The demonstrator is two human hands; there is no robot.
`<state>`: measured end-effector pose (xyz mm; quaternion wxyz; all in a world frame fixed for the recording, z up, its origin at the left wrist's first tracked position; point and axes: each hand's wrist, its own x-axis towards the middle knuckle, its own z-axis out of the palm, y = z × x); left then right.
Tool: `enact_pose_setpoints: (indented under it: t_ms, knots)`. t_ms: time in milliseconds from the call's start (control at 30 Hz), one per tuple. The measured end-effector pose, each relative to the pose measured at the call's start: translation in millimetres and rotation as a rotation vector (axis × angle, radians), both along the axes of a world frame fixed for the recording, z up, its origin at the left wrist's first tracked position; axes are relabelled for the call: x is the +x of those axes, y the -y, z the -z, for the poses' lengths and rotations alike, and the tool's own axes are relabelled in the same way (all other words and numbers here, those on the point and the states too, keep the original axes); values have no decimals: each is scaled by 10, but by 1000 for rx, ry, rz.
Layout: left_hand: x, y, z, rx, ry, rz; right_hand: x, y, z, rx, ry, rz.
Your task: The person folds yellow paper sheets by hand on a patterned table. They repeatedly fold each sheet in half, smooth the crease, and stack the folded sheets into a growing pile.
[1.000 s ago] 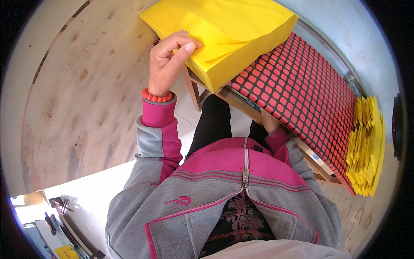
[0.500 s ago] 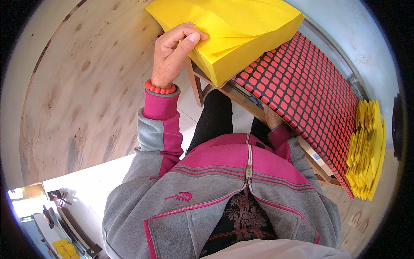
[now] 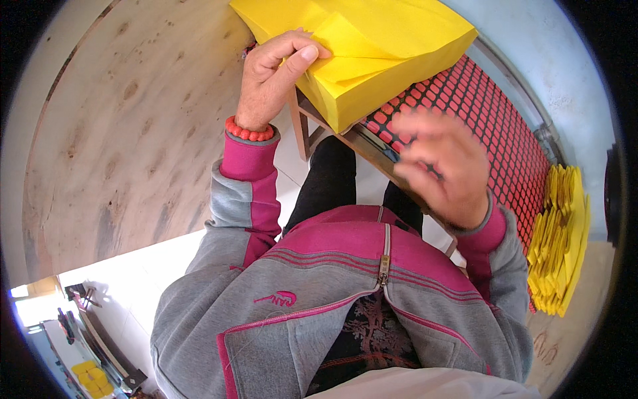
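Plywood panel [image 3: 133,146]: spreads down your left side, pale and knotted.
Jacket [image 3: 438,339]: yours, grey with magenta bands and cuffs, across the lower middle; its zip runs down the front.
Table [image 3: 515,133]: on your right, covered in black with rounded red patches, its wooden frame showing along the near edge.
Yellow piece [image 3: 405,30]: boxlike and creased, lying over the left end of the table; its lowest corner reaches the near edge, and a loose fold stands up beside your left fingers.
Yellow stack [image 3: 559,243]: many folded layers at the table's right end, well apart from the yellow piece.
Right hand [image 3: 448,163]: in front of the table top, near its front edge and apart from the yellow piece; your fingers are curled and blurred, so I cannot tell whether they hold anything or touch the cover.
Left hand [image 3: 272,76]: thumb and fingers pinched on the yellow piece, at its near left side.
Bracelet [image 3: 249,131]: red beads around your left wrist, just above the magenta cuff.
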<state>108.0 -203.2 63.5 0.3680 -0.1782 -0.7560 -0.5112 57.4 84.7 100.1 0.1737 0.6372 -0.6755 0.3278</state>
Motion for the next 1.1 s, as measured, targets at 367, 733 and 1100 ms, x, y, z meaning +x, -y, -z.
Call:
enact_pose_setpoints:
  t_ms: [367,733,1100]
  knots:
    - [59,-1,2,45,85,18,-491,833,-154,-40,-92,-74]
    - [35,33,35,42,-8,37,-554,898,5,-156,100,-92]
    - [27,-72,75,241,52,-14,-508,885,-37,-327,-44,-25]
